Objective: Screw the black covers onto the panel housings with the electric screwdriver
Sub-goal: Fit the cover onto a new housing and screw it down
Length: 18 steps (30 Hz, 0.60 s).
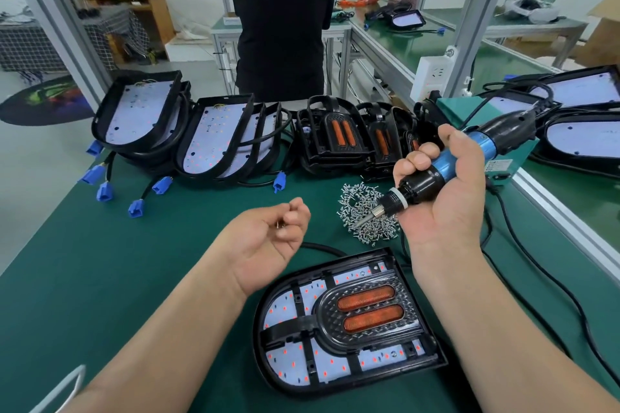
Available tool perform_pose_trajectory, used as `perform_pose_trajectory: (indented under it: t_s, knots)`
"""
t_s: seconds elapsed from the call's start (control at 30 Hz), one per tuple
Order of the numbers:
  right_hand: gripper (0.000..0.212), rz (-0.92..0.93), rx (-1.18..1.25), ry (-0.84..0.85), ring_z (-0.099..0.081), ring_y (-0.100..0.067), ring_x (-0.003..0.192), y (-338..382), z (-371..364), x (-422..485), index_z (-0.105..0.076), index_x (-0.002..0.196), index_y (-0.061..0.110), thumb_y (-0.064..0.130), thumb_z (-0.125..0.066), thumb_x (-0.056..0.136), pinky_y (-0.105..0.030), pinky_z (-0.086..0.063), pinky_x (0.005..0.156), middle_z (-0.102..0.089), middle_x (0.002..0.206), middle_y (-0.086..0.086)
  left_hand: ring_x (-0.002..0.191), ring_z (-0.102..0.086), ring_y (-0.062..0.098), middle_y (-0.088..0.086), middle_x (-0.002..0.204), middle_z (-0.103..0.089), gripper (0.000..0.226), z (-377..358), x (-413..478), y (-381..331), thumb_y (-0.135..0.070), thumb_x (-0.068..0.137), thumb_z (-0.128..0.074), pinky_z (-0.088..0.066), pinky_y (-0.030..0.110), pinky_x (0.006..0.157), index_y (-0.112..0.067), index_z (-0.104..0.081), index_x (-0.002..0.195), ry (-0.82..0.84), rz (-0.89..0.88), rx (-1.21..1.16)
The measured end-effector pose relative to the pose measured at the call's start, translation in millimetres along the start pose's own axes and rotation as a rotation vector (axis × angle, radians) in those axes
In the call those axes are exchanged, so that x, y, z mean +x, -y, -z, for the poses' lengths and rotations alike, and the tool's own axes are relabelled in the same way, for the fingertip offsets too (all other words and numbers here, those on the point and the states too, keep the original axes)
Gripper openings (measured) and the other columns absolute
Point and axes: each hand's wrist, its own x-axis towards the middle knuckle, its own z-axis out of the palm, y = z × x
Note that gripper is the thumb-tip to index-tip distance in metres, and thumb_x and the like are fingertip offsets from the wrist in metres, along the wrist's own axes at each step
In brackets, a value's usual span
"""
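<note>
The right hand [443, 201] gripped the electric screwdriver [446, 166] by its barrel, above the pile of screws [360, 211]. The left hand [275, 238] pinched a screw [279, 225]. The black cover [323, 318] lay in the panel housing [261, 329], flat on the green mat [134, 278]. It was probably light, stiff plastic, best steadied at the rim.

Green mat [134, 278], blue-and-black screwdriver [469, 157], black cover [365, 318] with orange strips, silver screws [362, 211].
</note>
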Motion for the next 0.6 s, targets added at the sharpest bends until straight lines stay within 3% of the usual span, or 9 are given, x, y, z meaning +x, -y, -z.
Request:
perform_pose_trajectory:
  t_s: [0.07,0.13,0.2,0.37,0.5,0.6]
  knots:
    - [0.022,0.002,-0.007,-0.001,-0.049,-0.013,0.06,0.1,0.7,0.4,-0.057,0.111,0.015,0.018,-0.072,0.095,-0.028,-0.048,0.06,-0.053,0.078,0.0,0.064,-0.057,0.014,0.017,0.096,-0.062,0.019,-0.1,1.2,1.8,0.005,0.099,-0.044,-0.043,0.019,0.05,0.005,-0.057,0.112,-0.005,-0.001,0.047]
    - [0.019,0.005,-0.016,-0.003,-0.049,-0.013,0.06,0.4,0.4,0.5,-0.058,0.109,0.015,0.017,-0.072,0.095,-0.028,-0.048,0.06,-0.053,0.078,0.0,0.074,-0.062,0.02,0.023,0.11,-0.067,0.04,0.4,0.8,0.1,0.008,0.084,-0.053,-0.046,0.023,0.062,0.011,-0.056,0.123,-0.027,-0.035,0.109]
    - [0.018,0.003,-0.012,0.003,-0.05,-0.013,0.059,-0.1,-0.5,0.2,-0.059,0.107,0.015,0.018,-0.071,0.095,-0.028,-0.048,0.059,-0.053,0.078,0.0,0.076,-0.062,0.02,0.023,0.114,-0.07,0.05,1.0,-0.8,-2.1,0.01,0.077,-0.055,-0.047,0.022,0.061,0.014,-0.056,0.127,-0.02,-0.057,0.177]
    - [0.019,-0.006,-0.006,0.007,-0.05,-0.012,0.059,0.0,-0.7,-0.5,-0.058,0.111,0.015,0.018,-0.07,0.096,-0.027,-0.048,0.059,-0.053,0.077,0.0,0.059,-0.05,0.008,0.01,0.089,-0.07,0.023,-1.6,-3.2,4.4,0.005,0.105,-0.042,-0.034,0.015,0.043,0.006,-0.057,0.122,0.047,-0.139,0.378]
    - [0.019,-0.006,-0.008,0.02,-0.05,-0.012,0.06,1.1,-0.9,-0.8,-0.057,0.116,0.015,0.018,-0.067,0.099,-0.027,-0.047,0.06,-0.053,0.077,0.0,0.057,-0.047,0.009,0.009,0.085,-0.071,0.015,0.5,-3.6,4.7,-0.007,0.107,-0.051,-0.031,0.016,0.044,0.0,-0.062,0.115,0.055,-0.181,0.538]
    - [0.021,-0.005,-0.01,0.03,-0.05,-0.012,0.06,0.9,-1.7,-2.2,-0.057,0.118,0.014,0.017,-0.067,0.099,-0.027,-0.048,0.06,-0.053,0.078,0.0,0.06,-0.048,0.007,0.007,0.088,-0.07,0.024,3.9,-3.2,5.6,-0.013,0.1,-0.062,-0.033,0.015,0.046,0.001,-0.074,0.115,0.065,-0.2,0.625]
